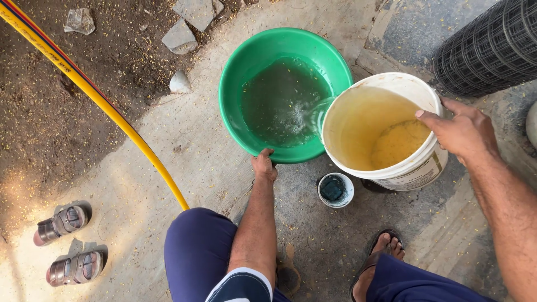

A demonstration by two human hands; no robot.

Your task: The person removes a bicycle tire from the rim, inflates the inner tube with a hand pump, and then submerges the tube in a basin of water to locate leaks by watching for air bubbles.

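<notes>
In the head view, a white plastic bucket [386, 131] is tilted at centre right of the frame, and water is being poured from its lip into a green plastic basin [282, 92] set on the concrete floor [201, 168] at upper centre. The bucket's far rim is gripped by the right hand [461, 131], fingers curled over the edge. The near rim of the basin is held by the left hand [264, 165], fingers closed on the lip.

A small white cup with dark contents [335, 190] is seen just below the bucket, close to its base. A yellow hose [112, 106] runs diagonally across the left half, and a pair of sandals [67, 243] lies at lower left. A roll of wire mesh [492, 45] is at upper right, and broken stones [182, 36] at the top.

Water may be spilled past the basin's rim if the bucket is tipped too steeply, since the stream lands near the edge. The small cup could be knocked over if the bucket is lowered carelessly.
</notes>
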